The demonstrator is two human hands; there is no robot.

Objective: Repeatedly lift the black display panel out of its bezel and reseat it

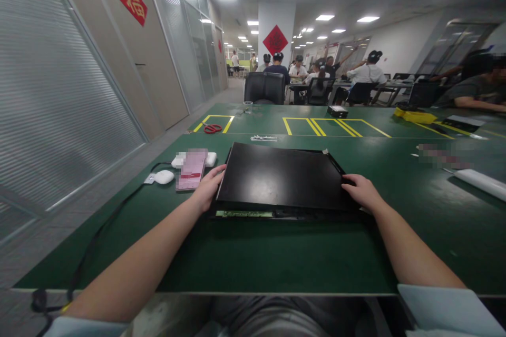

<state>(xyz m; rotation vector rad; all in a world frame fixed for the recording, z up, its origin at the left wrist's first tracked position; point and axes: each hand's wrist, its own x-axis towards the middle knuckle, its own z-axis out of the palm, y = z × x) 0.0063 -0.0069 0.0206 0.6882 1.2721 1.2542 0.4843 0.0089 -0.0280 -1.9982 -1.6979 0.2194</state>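
Observation:
A flat black cover lies in front of me, slightly askew over a shallow black case whose rim shows at the back right. Along the near side, below the cover's edge, a light green strip is visible inside the case. My left hand grips the cover's left edge, fingers partly tucked out of sight. On the opposite side, my right hand is closed on the right edge, thumb and fingers around the rim. What else the case contains is hidden under the cover.
Left of the cover are a phone, a white power strip and a black cable. Red scissors, a clear cup, a small black box and a yellow item sit farther back on the green table.

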